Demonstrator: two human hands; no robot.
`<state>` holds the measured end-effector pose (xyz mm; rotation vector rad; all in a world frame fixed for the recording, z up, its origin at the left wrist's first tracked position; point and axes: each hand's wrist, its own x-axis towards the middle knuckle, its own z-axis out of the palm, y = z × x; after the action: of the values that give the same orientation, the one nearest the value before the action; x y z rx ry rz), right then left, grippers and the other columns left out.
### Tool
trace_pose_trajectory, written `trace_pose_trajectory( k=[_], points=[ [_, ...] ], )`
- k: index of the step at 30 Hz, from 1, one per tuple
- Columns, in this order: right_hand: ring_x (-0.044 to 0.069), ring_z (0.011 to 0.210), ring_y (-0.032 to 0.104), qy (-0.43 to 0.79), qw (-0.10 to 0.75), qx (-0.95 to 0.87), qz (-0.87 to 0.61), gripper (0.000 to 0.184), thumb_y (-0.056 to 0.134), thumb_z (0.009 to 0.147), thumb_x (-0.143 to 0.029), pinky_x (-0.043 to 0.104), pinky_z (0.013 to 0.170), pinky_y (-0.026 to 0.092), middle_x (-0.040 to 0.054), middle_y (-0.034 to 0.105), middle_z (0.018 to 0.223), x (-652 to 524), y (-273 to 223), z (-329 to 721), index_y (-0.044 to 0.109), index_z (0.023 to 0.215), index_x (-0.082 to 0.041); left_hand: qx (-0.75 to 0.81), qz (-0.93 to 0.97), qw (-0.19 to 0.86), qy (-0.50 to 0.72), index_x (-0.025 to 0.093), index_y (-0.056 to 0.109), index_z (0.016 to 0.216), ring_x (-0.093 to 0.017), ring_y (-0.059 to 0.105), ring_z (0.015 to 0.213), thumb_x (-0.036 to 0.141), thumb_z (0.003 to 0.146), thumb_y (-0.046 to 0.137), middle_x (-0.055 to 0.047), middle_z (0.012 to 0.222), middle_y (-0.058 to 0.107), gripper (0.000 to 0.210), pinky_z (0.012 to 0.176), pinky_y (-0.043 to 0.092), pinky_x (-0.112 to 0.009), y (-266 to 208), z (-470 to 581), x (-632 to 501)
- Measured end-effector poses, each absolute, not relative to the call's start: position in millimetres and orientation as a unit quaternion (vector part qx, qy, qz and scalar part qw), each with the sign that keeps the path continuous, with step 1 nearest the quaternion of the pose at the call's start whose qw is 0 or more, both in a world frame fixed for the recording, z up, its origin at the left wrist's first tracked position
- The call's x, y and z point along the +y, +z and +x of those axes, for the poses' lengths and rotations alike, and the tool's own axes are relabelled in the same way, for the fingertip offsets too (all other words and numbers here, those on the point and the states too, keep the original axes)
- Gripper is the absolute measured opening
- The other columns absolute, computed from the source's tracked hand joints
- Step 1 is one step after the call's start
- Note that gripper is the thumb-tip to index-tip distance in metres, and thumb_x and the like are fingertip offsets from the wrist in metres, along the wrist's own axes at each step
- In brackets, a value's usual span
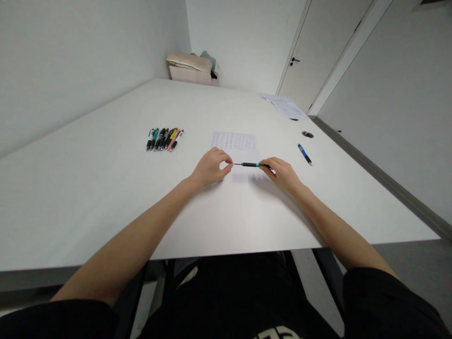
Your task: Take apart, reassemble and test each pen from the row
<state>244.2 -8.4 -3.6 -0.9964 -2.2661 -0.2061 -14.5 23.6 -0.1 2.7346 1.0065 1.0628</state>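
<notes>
Above the table, a black and green pen barrel lies level between my two hands. My right hand is closed on its right end. From the barrel's left end sticks a thin dark refill, whose far tip my left hand pinches between thumb and forefinger. Below the hands is a printed sheet of paper, with rows of small text on its upper half. A small dark piece shows on the table just under my left hand, too small to name.
A row of several pens lies side by side at the left on the white table. To the right are a blue pen and a round cable hole. Loose papers sit at the far right edge.
</notes>
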Motion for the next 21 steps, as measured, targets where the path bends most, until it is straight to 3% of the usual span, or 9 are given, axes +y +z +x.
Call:
trace_pose_trajectory(
  k=[21],
  points=[
    [0.016,0.075,0.062,-0.093,0.308,-0.864,-0.387,0.018,0.045,0.09,-0.029,0.028,0.068,0.048,0.0066,0.068,0.085,-11.5,-2.4,239.2,0.06,0.092,-0.019,0.33,0.883,0.031,0.333,0.015,0.062,0.08,-0.019,0.053,0.08,0.026,0.086,0.044,-0.006,0.079,0.065,0.022,0.077,0.042,-0.035,-0.5,-8.5,18.2]
  ],
)
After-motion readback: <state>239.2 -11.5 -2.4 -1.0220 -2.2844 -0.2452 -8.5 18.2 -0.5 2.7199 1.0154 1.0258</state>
